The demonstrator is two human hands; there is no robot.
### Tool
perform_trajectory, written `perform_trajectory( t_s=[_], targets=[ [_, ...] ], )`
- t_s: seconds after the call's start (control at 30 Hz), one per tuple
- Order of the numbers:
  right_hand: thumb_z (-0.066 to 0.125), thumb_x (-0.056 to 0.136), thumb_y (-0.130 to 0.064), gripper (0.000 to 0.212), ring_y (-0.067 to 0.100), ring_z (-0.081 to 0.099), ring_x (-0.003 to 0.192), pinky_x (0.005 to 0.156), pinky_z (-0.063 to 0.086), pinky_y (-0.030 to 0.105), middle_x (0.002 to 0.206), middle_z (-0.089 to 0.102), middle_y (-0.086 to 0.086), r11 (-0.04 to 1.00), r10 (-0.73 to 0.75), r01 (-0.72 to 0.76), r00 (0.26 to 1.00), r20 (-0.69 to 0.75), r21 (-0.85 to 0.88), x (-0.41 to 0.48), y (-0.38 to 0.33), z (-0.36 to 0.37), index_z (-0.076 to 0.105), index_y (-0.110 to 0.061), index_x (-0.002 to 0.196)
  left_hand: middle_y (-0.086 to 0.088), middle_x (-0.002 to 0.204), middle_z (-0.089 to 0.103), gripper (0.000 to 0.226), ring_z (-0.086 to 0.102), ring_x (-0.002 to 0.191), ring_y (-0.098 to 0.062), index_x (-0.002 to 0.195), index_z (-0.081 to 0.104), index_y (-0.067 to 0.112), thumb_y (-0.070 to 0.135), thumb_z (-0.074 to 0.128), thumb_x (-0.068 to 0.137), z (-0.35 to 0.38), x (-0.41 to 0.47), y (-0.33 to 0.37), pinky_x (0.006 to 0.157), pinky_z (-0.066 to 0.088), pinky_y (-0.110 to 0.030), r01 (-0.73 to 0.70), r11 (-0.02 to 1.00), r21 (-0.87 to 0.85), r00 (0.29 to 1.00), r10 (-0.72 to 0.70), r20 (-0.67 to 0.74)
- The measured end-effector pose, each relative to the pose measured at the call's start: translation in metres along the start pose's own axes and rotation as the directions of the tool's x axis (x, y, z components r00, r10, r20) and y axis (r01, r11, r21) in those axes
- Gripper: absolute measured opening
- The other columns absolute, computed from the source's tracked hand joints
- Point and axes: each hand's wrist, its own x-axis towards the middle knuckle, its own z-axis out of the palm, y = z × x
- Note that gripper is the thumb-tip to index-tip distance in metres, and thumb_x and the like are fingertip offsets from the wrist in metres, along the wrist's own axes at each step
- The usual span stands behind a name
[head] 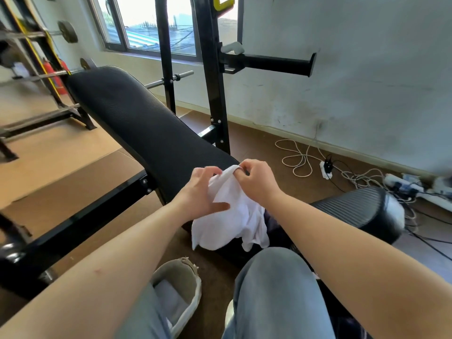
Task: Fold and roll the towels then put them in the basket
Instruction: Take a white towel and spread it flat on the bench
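Note:
A crumpled white towel (234, 216) hangs in the air in front of my knees, just past the near end of the black bench pad (137, 123). My right hand (256, 182) pinches its top edge between thumb and fingers. My left hand (200, 192) grips the cloth a little lower on its left side, thumb pressed across the fabric. A beige woven basket (188, 272) stands on the floor between my legs, with a white towel (168, 299) inside it. My left leg hides part of the basket.
The black rack uprights (215, 94) rise behind the bench. A second black pad (367, 211) sits at the right. White cables and power strips (327, 167) lie on the brown floor by the wall. Barbells and weight plates (66, 30) stand at the left.

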Motion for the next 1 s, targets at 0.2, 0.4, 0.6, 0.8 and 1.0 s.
perform_trajectory(
  t_s=[0.2, 0.4, 0.6, 0.8, 1.0],
  targets=[
    [0.056, 0.097, -0.02, 0.016, 0.016, 0.061, 0.082, 0.059, 0.037, 0.017, 0.088, 0.067, -0.003, 0.993, 0.111, -0.112, 0.994, -0.02, -0.041, -0.001, -0.006, -0.017, 0.066, -0.019, 0.11, 0.013, 0.091, 0.066, 0.015, 0.067, 0.086, -0.008, 0.105, 0.059, 0.034, 0.021, 0.064, 0.099, -0.011, -0.001, 0.004, 0.066, 0.053, -0.022, -0.008, 0.981, -0.192, 0.948, -0.054, -0.314],
    [0.076, 0.088, -0.03, 0.063, 0.013, 0.059, 0.107, 0.088, 0.047, 0.025, 0.127, 0.064, -0.002, 0.982, -0.07, 0.122, 0.943, 0.324, -0.143, -0.005, -0.021, -0.025, 0.05, -0.033, 0.145, 0.007, 0.091, 0.069, 0.008, 0.065, 0.087, -0.009, 0.1, 0.069, 0.029, 0.032, 0.062, 0.1, -0.025, 0.002, 0.027, 0.071, 0.053, -0.028, -0.016, 0.957, -0.29, 0.945, -0.081, -0.318],
    [0.064, 0.091, -0.023, 0.02, -0.002, 0.059, 0.066, 0.064, 0.041, 0.017, 0.075, 0.068, -0.013, 0.992, -0.121, 0.125, 0.966, 0.228, 0.0, 0.004, -0.038, -0.032, 0.075, -0.034, 0.103, 0.005, 0.09, 0.071, 0.017, 0.067, 0.087, -0.012, 0.092, 0.071, 0.027, 0.044, 0.07, 0.092, -0.034, 0.002, 0.05, 0.076, 0.055, -0.033, -0.004, 0.926, -0.377, 0.972, -0.085, -0.219],
    [0.057, 0.093, -0.019, 0.019, 0.008, 0.058, 0.072, 0.059, 0.041, 0.021, 0.079, 0.065, -0.009, 0.998, -0.064, 0.066, 0.988, 0.14, -0.01, 0.012, -0.058, -0.052, 0.07, -0.028, 0.083, 0.006, 0.088, 0.073, 0.022, 0.068, 0.079, -0.012, 0.1, 0.064, 0.03, 0.046, 0.075, 0.088, -0.054, -0.004, 0.053, 0.068, 0.058, -0.032, -0.034, 0.973, -0.23, 0.994, 0.01, -0.105],
    [0.053, 0.094, -0.016, 0.017, 0.018, 0.062, 0.082, 0.074, 0.054, 0.033, 0.086, 0.067, -0.002, 0.998, -0.062, 0.064, 0.994, 0.096, -0.02, 0.024, -0.077, -0.068, 0.07, -0.02, 0.094, -0.005, 0.091, 0.07, 0.008, 0.067, 0.087, -0.025, 0.094, 0.07, 0.018, 0.018, 0.063, 0.091, -0.069, -0.009, 0.043, 0.08, 0.058, -0.043, -0.006, 0.998, -0.059, 0.997, 0.001, -0.078]
  ],
)
